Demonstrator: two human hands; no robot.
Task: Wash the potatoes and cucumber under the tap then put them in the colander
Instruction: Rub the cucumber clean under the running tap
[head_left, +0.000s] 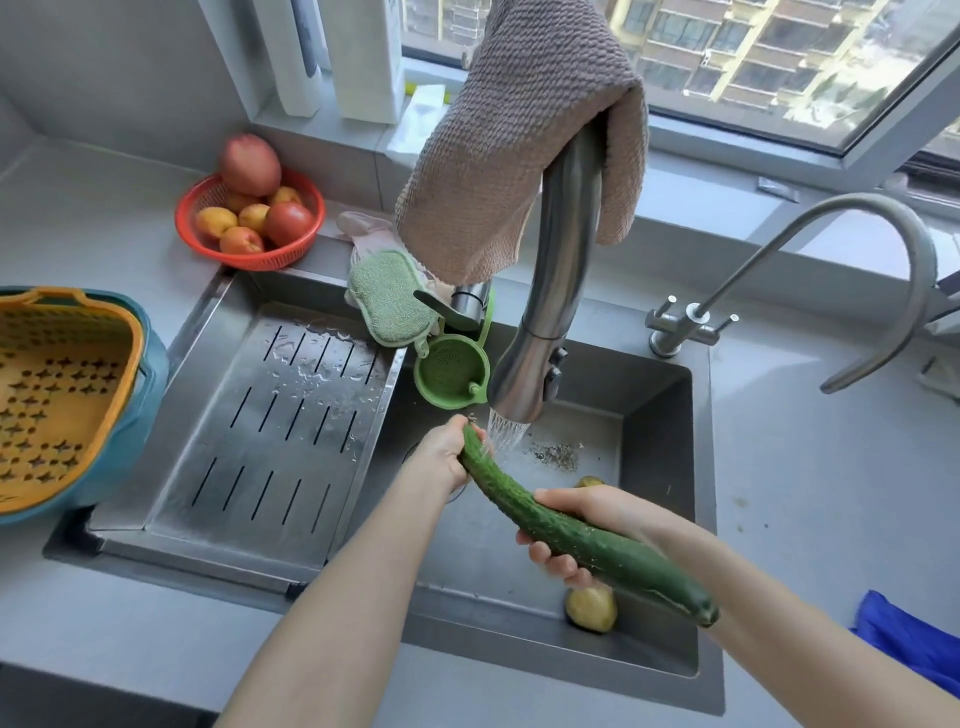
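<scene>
A long dark green cucumber (519, 506) lies slantwise over the sink (670, 519), its upper tip in the stream of water from the tap (556, 291). My left hand (441, 452) grips that upper tip. My right hand (582, 525) curls round the cucumber's middle. One potato (591, 608) rests on the sink floor under my right hand, and another potato (589, 481) peeks out behind that hand. The yellow colander (57, 395) sits in a teal bowl on the counter at the far left.
A slotted steel drain tray (270, 426) fills the sink's left half. A red basket of fruit (249, 218), a green sponge (389, 301) and a green strainer cup (452, 371) stand behind it. A brown towel hangs over the tap. A second thin faucet (831, 260) is at right.
</scene>
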